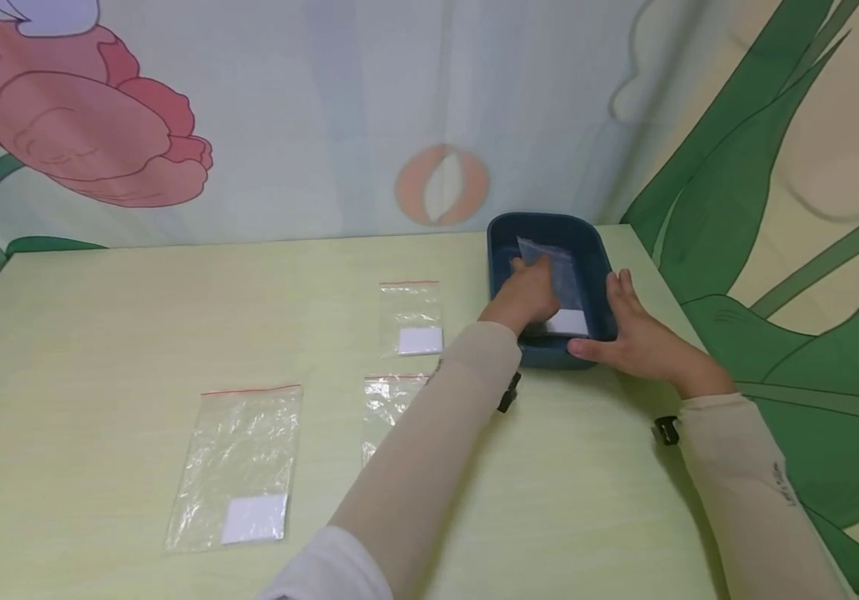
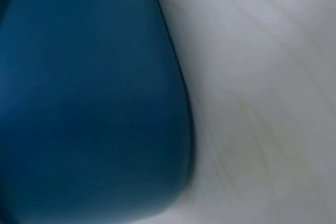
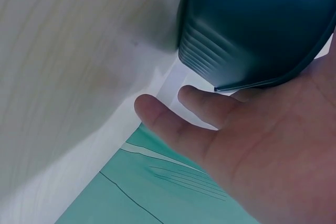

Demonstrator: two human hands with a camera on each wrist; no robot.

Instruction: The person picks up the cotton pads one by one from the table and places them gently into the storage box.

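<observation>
A dark blue bin (image 1: 549, 350) (image 2: 94, 103) (image 3: 257, 24) stands at the table's far right corner. Inside it lies a clear zip bag (image 1: 567, 279) with a white card (image 1: 570, 322). My left hand (image 1: 530, 287) reaches into the bin, and its fingers curl down onto this bag. The fingertips are hidden. My right hand (image 1: 631, 333) (image 3: 252, 145) rests against the bin's outer right wall with straight fingers (image 3: 210, 108). Its thumb touches the near wall. The left wrist view shows only the bin's outside and the table (image 2: 262, 103).
Three more clear zip bags with white cards lie on the pale yellow table (image 1: 99, 333): one mid-table (image 1: 412, 318), one large at the near left (image 1: 237, 467), one (image 1: 384, 404) partly under my left forearm. A painted wall (image 1: 774, 208) stands close behind and right of the bin.
</observation>
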